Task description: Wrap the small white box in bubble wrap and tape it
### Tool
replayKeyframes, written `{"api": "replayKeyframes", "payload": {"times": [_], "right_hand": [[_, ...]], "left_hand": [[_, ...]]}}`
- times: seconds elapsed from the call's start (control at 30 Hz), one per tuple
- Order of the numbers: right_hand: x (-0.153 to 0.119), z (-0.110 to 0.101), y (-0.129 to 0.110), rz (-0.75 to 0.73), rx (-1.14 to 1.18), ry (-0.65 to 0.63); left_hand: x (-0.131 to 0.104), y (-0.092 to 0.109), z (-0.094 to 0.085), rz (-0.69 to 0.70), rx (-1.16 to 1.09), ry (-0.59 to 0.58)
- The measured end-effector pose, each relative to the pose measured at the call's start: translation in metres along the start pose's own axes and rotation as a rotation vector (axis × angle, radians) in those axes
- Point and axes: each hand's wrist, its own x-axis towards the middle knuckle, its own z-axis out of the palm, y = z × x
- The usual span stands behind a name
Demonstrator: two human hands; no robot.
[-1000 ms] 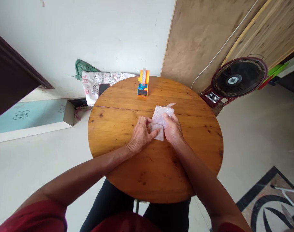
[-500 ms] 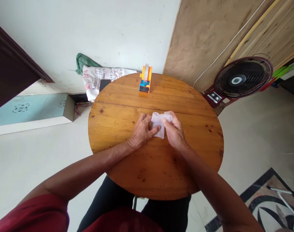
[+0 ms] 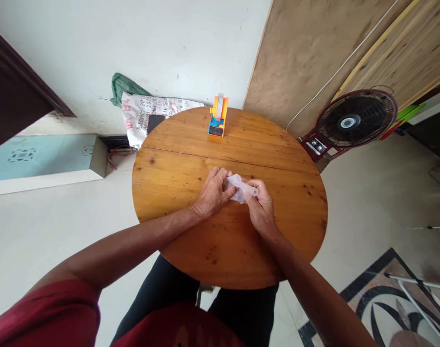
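Note:
A small, thin, whitish translucent piece that looks like a plastic bag (image 3: 237,181) is crumpled between my two hands, just above or on the round wooden table (image 3: 176,178). My left hand (image 3: 215,191) grips its left side, with the thumb laid across the front. On the right side, my right hand (image 3: 260,205) pinches it between thumb and fingers, and a flap of it sticks out there. Parts of it are hidden under my fingers. An orange and blue tape dispenser (image 3: 218,115) with a roll of clear tape stands near the table's far edge.
Beyond the table at the left, a printed white sack (image 3: 136,113) and a green bag (image 3: 127,90) lean at the wall. A dark red fan (image 3: 350,120) stands on the right. Further left is a pale blue box-like step (image 3: 42,154).
The plastic piece has gone from spread flat to more bunched up. My right hand has shifted slightly down, its fingers curling the piece over. The view has moved a little.

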Motion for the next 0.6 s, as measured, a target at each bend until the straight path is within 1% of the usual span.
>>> {"api": "replayKeyframes", "payload": {"times": [0.1,0.2,0.3,0.4,0.47,0.6], "right_hand": [[0.000,-0.004,0.004,-0.008,-0.035,0.000],[0.001,-0.006,0.007,-0.004,-0.040,-0.016],[0.001,-0.008,0.008,-0.015,-0.030,-0.067],[0.001,-0.011,0.004,-0.046,-0.057,-0.124],[0.000,-0.013,0.002,-0.092,-0.132,-0.142],[-0.004,-0.018,0.001,-0.234,-0.348,-0.126]], "left_hand": [[0.001,0.003,-0.001,0.008,-0.016,-0.018],[0.003,0.005,-0.006,0.022,-0.031,-0.070],[0.005,0.006,-0.014,0.045,-0.035,-0.144],[0.006,0.006,-0.020,0.069,-0.011,-0.158],[0.005,0.005,-0.020,0.073,-0.013,-0.149],[0.004,0.001,-0.015,0.078,-0.036,-0.132]]}}
